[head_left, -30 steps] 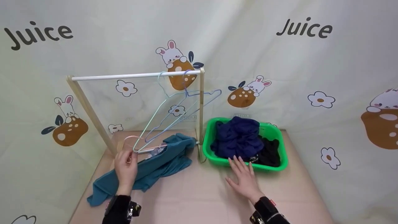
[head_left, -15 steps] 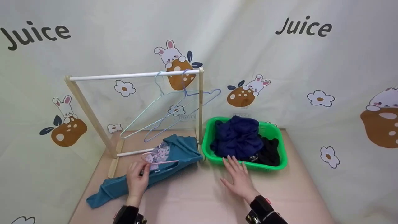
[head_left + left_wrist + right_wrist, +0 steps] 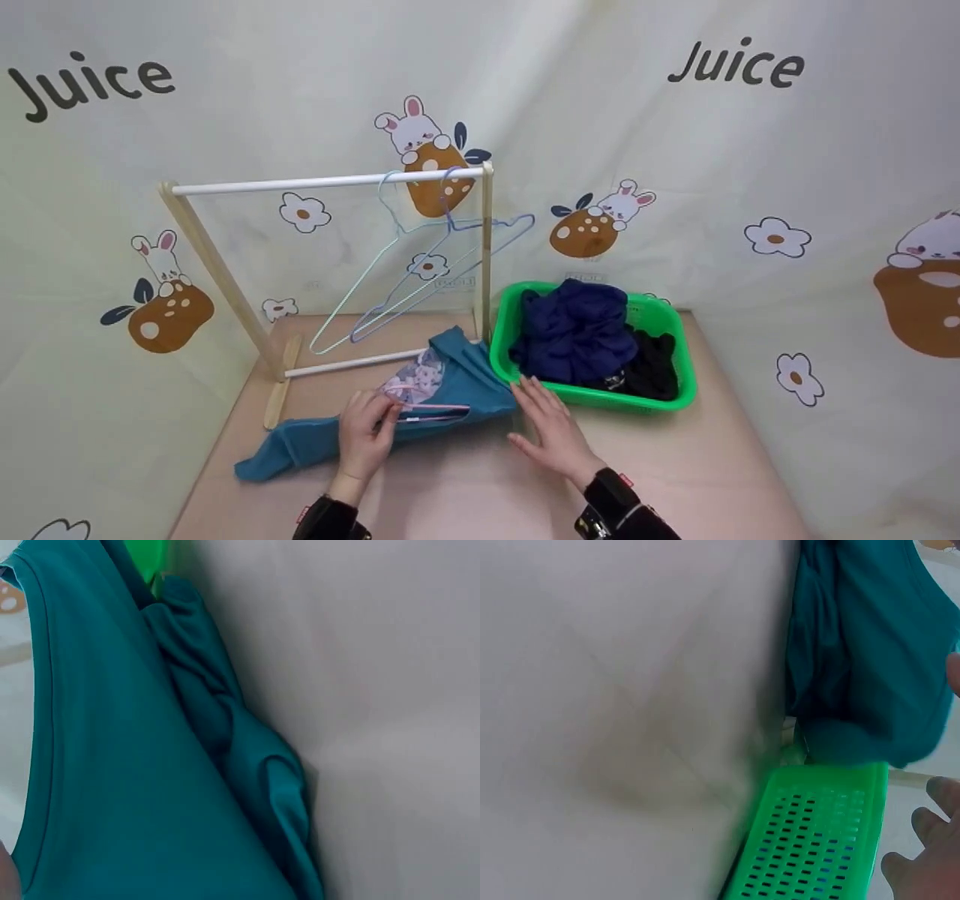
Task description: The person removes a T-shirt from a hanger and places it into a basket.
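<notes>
My left hand (image 3: 367, 435) pinches a pink clothes hanger (image 3: 435, 407) that runs into the neck opening of a teal top (image 3: 476, 375). Floral print shows inside that neckline. In the left wrist view the teal fabric (image 3: 135, 765) fills much of the left half, with a fingertip at the lower left edge. My right hand (image 3: 551, 435) has its fingers extended beside the top's right end, at the near left corner of the green basket (image 3: 682, 367). In the right wrist view, its fingers (image 3: 930, 825) stand apart from the teal fabric and hold nothing.
Navy clothing (image 3: 577, 330) and a black garment (image 3: 652, 367) lie in the basket. Behind the top stands a wooden rack with a white rod (image 3: 300, 183), bearing a mint hanger (image 3: 352, 296) and a purple hanger (image 3: 450, 171). A printed curtain (image 3: 600, 135) backs the table.
My left hand has moved right and nearer with the pink hanger, drawing the teal top toward the basket. The mint hanger has swung free. My right hand has shifted left.
</notes>
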The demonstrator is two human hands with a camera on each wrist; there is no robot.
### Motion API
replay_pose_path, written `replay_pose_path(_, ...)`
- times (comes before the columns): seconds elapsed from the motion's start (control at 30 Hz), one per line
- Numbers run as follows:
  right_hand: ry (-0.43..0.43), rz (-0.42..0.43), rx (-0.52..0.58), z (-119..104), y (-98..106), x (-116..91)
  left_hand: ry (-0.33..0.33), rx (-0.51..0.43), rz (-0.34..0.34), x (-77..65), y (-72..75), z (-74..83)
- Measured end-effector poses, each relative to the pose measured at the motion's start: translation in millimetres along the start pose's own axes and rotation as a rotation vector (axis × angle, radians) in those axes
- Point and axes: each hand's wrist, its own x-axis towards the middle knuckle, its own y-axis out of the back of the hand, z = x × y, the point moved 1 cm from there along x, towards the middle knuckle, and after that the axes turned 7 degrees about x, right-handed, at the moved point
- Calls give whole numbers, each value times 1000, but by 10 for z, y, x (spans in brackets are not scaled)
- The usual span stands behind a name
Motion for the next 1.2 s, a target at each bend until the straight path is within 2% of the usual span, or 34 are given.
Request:
replay_pose_path(0.13, -18, -12, 61, -31, -7, 4, -45, -45, -4, 46, -80, 113)
replay_pose_path(0.3, -46, -5, 105, -40, -20, -21, -70, -71, 8, 72, -171, 219)
replay_pose_path(0.57, 61, 113, 114, 31, -46, -63, -63, -66, -2, 96, -232, 286)
replay_pose_path(0.87, 5, 227, 166, 46, 50, -64, -62, -16, 6, 215, -215, 318)
replay_pose_path(1.07, -70, 327, 187, 142, 164, -76, 18, 29, 18, 235, -123, 215)
replay_pose_path(1.2, -142, 392, 133, 255, 251, -125, 73, -14, 42, 264, -4, 104)
